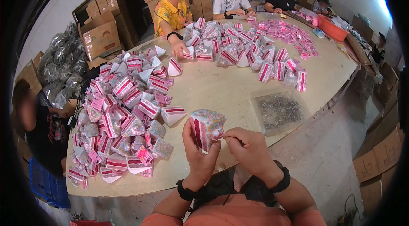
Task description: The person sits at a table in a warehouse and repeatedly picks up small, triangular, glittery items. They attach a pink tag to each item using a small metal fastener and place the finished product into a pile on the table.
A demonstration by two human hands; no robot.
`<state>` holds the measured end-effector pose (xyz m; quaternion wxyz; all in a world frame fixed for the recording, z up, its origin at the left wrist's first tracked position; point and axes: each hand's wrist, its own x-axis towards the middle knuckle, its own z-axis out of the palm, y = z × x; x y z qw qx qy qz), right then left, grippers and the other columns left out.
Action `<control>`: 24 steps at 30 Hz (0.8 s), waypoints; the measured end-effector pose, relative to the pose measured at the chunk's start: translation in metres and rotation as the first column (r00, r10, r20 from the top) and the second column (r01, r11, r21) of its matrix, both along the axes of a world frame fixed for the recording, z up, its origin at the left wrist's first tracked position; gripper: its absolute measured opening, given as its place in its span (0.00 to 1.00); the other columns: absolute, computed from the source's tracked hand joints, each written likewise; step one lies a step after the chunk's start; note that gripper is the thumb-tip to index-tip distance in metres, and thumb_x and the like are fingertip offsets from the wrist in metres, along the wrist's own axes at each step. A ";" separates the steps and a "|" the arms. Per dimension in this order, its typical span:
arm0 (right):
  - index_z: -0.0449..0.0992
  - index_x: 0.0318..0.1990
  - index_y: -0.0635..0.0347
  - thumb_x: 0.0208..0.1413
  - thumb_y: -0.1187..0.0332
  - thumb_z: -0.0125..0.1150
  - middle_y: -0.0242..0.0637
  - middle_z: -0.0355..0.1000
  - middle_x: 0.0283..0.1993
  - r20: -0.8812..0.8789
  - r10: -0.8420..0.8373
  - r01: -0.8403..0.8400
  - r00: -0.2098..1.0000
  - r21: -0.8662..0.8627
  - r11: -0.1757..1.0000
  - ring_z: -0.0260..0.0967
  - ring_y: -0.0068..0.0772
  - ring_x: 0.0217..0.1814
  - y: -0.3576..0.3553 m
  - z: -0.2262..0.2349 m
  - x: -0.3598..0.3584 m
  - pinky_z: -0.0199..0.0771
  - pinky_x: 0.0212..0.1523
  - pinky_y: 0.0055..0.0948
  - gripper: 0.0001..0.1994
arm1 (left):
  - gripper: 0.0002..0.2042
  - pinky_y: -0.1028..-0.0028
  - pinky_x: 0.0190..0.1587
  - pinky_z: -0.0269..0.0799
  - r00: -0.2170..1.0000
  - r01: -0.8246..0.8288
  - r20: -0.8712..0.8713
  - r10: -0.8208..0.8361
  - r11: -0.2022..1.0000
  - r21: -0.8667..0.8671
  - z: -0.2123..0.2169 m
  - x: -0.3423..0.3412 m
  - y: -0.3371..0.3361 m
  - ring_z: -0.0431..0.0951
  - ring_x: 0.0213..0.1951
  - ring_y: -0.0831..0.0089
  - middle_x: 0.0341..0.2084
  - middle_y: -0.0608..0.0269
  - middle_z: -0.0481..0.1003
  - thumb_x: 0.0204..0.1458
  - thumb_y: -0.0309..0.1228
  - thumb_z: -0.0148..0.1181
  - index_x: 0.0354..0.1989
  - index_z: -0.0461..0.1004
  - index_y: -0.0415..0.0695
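My left hand [200, 153] is wrapped round a toy cake slice [206, 126] with white and dark pink layers and a sprinkle-coloured top, held up over the table's near edge. Against its right corner, my right hand [247, 145] pinches with thumb and forefinger; whatever lies between those fingertips is too small to make out. Left of my hands spreads a large heap of similar cake slices [123, 87], some with pink tags [144, 154]. To the right lies a shallow clear tray [258, 103] of thin dark metal pieces.
The pale table [204, 85] curves round to the right. Farther off are another pile of cake slices [230, 41], many pink tags [289, 34] and an orange basin [332, 29]. A co-worker's hand [180, 48] touches the far pile. Cardboard boxes [377, 158] stand right; a blue crate [47, 183] sits lower left.
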<state>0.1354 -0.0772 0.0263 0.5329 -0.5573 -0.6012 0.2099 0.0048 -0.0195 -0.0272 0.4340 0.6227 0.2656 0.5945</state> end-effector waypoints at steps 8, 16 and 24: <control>0.77 0.36 0.64 0.54 0.74 0.51 0.30 0.69 0.20 -0.125 -0.002 -0.006 0.992 -0.069 0.998 0.65 0.14 0.20 0.002 -0.006 0.002 0.66 0.18 0.19 0.08 | 0.39 0.69 0.57 0.61 1.000 0.000 -0.001 0.000 1.000 0.001 0.001 0.004 -0.001 0.63 0.55 0.67 0.54 0.55 0.59 0.43 0.18 0.60 0.63 0.45 0.36; 0.76 0.35 0.64 0.53 0.74 0.53 0.33 0.69 0.20 -0.017 -0.083 0.083 0.996 0.005 0.997 0.65 0.17 0.19 0.005 -0.009 0.000 0.66 0.18 0.21 0.06 | 0.37 0.69 0.56 0.60 0.936 -0.182 -0.263 0.234 0.961 0.207 -0.001 0.003 0.002 0.63 0.55 0.66 0.54 0.54 0.59 0.42 0.18 0.59 0.63 0.47 0.35; 0.71 0.35 0.64 0.52 0.76 0.53 0.45 0.71 0.23 -0.062 -0.114 0.108 0.991 -0.105 0.989 0.71 0.35 0.23 0.012 -0.027 0.002 0.69 0.25 0.30 0.04 | 0.33 0.66 0.53 0.62 0.856 -0.192 -0.375 0.356 0.893 0.408 0.005 0.002 0.005 0.66 0.51 0.58 0.49 0.48 0.61 0.41 0.20 0.62 0.59 0.54 0.33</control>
